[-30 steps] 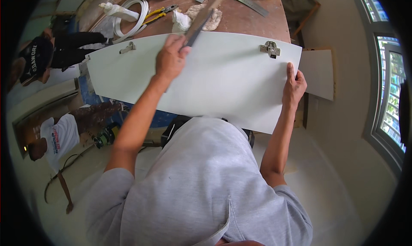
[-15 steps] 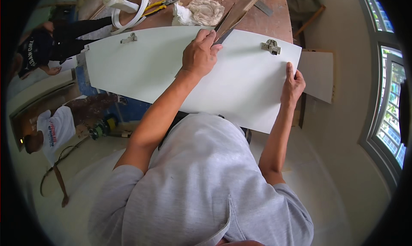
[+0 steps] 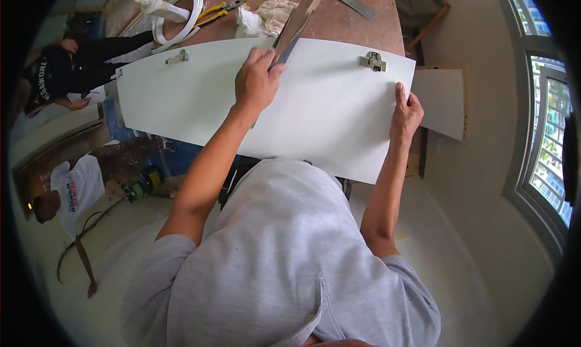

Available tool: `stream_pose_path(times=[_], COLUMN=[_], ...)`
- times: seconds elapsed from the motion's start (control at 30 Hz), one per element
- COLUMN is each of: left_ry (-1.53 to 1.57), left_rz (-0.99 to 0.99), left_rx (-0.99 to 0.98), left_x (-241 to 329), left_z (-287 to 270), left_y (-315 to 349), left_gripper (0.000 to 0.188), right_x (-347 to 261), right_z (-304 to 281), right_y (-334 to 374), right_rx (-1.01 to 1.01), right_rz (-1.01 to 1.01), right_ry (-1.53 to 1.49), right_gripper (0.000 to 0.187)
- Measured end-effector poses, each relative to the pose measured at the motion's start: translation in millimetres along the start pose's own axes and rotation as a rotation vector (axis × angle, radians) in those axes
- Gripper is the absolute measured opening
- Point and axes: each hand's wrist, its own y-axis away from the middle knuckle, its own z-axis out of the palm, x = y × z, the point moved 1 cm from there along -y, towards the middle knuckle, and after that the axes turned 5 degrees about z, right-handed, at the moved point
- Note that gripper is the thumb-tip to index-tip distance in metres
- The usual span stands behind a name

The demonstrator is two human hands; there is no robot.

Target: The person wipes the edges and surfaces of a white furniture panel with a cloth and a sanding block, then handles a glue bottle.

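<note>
A white door panel [image 3: 327, 117] lies across the workbench in front of my body, with a metal cabinet hinge [image 3: 373, 61] near its right end and another hinge [image 3: 177, 57] toward its left. My left hand [image 3: 257, 83] is closed around a long, narrow wooden strip [image 3: 301, 17] with a dark grey side. The strip slants over the panel's far edge; its near end is partly hidden by the hand and forearm. At the panel's right edge, my right hand [image 3: 408, 114] grips it, thumb on top and fingers curled round the side.
On the brown workbench [image 3: 369, 32] are yellow-handled pliers [image 3: 221, 11], a white coil [image 3: 198, 8], a white nozzle bottle [image 3: 163, 9], a crumpled cloth [image 3: 272, 15] and a steel ruler [image 3: 351, 2]. Another white panel [image 3: 442, 102] stands right. Two people are at left; a window [image 3: 551, 135] is at right.
My left hand has moved left with the wooden strip, uncovering more of the steel ruler. My right hand keeps its grip on the panel; the whole view has shifted slightly.
</note>
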Motion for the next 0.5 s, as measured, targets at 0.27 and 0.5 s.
stream_pose_path(times=[0.27,0.5], left_ry=[0.063,-0.060], left_rz=[0.106,0.099], left_rx=[0.077,-0.080], left_x=[-27,-6], left_z=[-11,-4], left_y=[-63,-23], left_gripper=[0.037,0.031], right_x=[-8,-2], right_z=[-3,-4], right_y=[-1,-5], right_rx=[-0.028,-0.027], right_rz=[0.067,0.069], right_ry=[0.071,0.003], right_gripper=[0.054,0.052])
